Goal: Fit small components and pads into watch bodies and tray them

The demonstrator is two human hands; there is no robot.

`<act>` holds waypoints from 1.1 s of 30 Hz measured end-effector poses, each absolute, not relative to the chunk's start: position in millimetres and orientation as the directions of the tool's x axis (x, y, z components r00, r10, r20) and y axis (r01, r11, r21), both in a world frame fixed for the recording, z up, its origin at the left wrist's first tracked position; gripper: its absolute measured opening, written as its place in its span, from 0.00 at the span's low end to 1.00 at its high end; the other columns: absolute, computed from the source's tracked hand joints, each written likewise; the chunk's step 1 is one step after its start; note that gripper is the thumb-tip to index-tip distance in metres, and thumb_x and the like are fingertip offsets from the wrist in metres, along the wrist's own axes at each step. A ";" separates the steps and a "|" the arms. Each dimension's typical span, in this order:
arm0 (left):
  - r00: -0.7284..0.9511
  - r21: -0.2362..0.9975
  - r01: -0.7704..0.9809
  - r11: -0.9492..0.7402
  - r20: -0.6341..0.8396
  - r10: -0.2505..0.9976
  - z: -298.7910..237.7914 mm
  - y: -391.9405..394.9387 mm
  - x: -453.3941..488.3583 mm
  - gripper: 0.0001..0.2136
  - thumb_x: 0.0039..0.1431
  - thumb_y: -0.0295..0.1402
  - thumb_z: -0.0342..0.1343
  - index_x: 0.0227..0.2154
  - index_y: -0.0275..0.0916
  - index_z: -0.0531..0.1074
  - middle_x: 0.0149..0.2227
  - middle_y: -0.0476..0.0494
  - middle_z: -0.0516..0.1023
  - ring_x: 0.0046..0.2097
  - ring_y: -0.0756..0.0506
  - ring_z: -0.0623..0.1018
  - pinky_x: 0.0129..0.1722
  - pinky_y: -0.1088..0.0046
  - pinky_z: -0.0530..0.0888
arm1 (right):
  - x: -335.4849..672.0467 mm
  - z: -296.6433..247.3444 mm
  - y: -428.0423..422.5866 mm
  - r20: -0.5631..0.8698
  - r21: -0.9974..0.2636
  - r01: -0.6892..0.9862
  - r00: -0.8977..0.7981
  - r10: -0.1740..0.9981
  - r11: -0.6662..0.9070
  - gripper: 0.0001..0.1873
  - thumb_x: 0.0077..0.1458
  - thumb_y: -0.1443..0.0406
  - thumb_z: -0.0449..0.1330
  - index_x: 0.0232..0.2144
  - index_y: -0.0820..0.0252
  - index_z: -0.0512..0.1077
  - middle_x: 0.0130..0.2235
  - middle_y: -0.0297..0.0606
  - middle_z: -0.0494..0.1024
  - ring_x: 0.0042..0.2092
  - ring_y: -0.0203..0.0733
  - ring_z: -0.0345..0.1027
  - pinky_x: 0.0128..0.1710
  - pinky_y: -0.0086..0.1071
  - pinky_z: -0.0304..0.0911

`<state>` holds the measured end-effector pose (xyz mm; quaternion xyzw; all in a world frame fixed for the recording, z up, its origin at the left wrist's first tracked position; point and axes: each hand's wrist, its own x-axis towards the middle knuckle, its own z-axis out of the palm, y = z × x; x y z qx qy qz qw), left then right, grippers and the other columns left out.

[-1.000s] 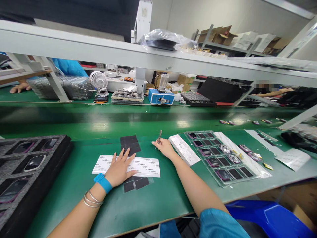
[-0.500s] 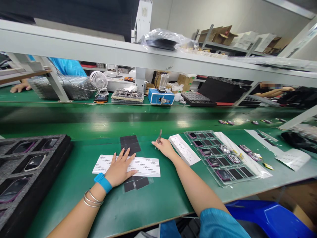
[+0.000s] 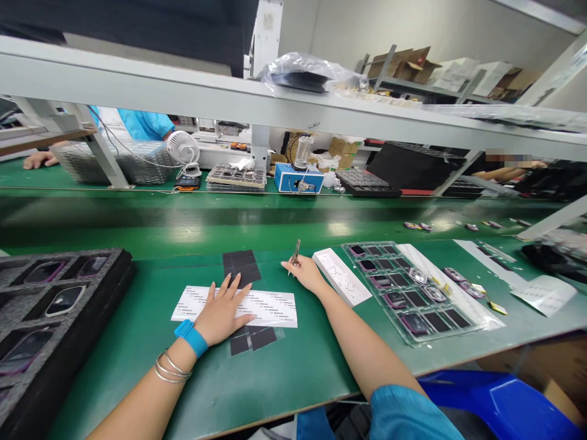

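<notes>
My left hand [image 3: 224, 313] lies flat with fingers spread on a white printed sheet [image 3: 275, 311]. Black rectangular pieces [image 3: 241, 265] show beyond the sheet, and more black pieces on clear film [image 3: 257, 340] stick out on its near side; the sheet and hand hide what lies between. A pair of tweezers [image 3: 296, 250] is pinched in my right hand [image 3: 305, 273], which rests on the green table right of the sheet. Just right of that hand sits a shallow white box [image 3: 342, 278] with small bits in it.
A clear plastic tray [image 3: 408, 293] of watch-like parts and black pieces lies to the right. At left is a dark foam tray [image 3: 59, 318] holding watch-like cases. Across the bench are a small fan [image 3: 182, 148], a blue device [image 3: 298, 178] and a co-worker's hand [image 3: 41, 160].
Both my hands and the things near them stay in place. Across the bench, the co-worker in blue at the left has shifted a little.
</notes>
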<state>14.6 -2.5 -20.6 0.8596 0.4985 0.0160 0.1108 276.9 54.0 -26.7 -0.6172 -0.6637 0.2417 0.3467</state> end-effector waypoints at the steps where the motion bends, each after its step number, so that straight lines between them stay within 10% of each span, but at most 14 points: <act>1: 0.502 0.206 0.853 -0.479 -0.081 0.861 -20.5 -2.6 14.6 0.31 0.57 0.51 0.47 0.62 0.46 0.52 0.66 0.40 0.43 0.65 0.34 0.43 0.60 0.45 0.46 | 277.0 -26.8 54.0 0.161 -0.749 0.651 0.002 0.987 0.121 0.19 0.49 0.49 0.56 0.24 0.59 0.68 0.21 0.33 0.69 0.25 0.38 0.63 0.26 0.30 0.56; 33: 0.490 0.189 0.865 -0.464 -0.121 0.863 -17.5 -3.2 16.2 0.31 0.58 0.50 0.46 0.62 0.46 0.50 0.66 0.41 0.41 0.66 0.36 0.41 0.60 0.46 0.45 | 276.4 -26.5 53.8 0.152 -0.756 0.645 0.005 0.988 0.113 0.19 0.48 0.49 0.57 0.24 0.60 0.68 0.21 0.33 0.68 0.25 0.38 0.61 0.26 0.29 0.53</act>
